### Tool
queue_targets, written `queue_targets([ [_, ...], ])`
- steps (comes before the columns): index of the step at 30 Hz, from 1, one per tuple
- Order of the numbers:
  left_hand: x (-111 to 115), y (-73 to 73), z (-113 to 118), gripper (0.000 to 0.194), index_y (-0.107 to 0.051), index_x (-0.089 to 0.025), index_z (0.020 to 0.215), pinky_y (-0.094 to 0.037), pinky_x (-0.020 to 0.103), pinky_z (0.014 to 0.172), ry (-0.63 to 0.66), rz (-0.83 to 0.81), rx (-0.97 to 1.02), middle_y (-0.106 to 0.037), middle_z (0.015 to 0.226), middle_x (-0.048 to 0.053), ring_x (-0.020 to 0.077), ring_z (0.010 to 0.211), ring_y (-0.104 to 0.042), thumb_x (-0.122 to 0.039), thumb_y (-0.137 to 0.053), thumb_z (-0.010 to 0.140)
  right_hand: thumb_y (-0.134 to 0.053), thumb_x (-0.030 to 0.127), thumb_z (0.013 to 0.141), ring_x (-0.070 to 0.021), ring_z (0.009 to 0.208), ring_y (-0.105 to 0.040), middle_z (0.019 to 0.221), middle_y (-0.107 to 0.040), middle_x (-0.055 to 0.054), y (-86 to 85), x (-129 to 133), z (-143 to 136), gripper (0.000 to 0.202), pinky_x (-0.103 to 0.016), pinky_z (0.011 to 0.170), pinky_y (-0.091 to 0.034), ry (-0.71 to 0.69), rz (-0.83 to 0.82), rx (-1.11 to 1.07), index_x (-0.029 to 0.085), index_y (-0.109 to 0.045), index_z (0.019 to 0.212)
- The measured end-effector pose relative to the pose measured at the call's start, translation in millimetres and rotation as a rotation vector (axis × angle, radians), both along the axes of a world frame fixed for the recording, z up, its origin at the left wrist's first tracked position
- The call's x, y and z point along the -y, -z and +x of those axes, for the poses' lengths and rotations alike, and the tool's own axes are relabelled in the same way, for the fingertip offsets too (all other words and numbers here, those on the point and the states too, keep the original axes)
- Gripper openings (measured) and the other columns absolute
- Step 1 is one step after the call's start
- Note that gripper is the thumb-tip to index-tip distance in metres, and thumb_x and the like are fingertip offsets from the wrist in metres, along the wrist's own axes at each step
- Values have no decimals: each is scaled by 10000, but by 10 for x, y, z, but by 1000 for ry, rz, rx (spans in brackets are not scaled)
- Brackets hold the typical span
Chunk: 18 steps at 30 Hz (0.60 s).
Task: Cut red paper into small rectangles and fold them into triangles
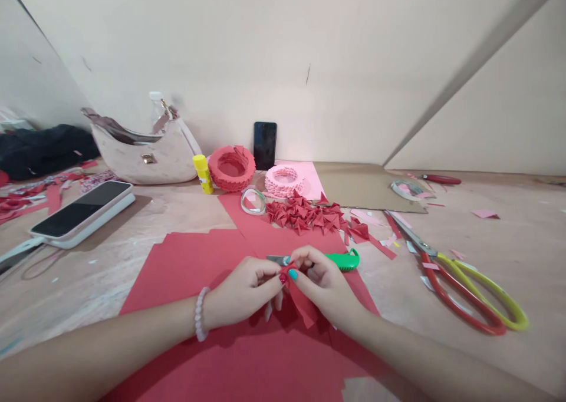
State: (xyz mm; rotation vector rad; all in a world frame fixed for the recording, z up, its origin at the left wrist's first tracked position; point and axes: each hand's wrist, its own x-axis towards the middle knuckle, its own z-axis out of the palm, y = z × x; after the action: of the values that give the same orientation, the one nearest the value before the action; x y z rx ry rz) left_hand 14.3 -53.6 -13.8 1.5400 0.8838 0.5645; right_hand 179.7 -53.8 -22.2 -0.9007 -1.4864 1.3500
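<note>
**Both hands pinched on one red strip**

While you hold it above the red sheet, both hands grip the strip: left hand and right hand pinch its top end. Strip hangs down toward you, under your right hand. Cutter lies just behind.

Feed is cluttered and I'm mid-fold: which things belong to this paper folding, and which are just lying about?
In use:
left hand
right hand
small red paper piece
red paper sheets
pile of folded red pieces
green cutter

Lying about:
scissors
glue stick
handbag
two phones
tape roll
</note>
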Motion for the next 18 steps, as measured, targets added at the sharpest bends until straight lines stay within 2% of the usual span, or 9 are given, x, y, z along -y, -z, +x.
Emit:
queue_targets([
  [10,0,-33,14,306,-498,-127,619,-345,141,310,-1,30,-19,-528,516,-2,77,367,-493,-290,-369,843,-544,252,766,-113,700,-473,742,-491,8,-33,13,6,97,-234,664,-401,18,4,38,188,-507,829],
  [18,32,-90,28,327,-447,-141,509,-336,145,357,-28,114,-128,-470,425,-30,56,316,-428,-212,-359,816,-478,305,808,-113,647,-487,686,-509,9,-75,32,7,155,-226,629,-411,51,-21,101,182,-516,722],
])
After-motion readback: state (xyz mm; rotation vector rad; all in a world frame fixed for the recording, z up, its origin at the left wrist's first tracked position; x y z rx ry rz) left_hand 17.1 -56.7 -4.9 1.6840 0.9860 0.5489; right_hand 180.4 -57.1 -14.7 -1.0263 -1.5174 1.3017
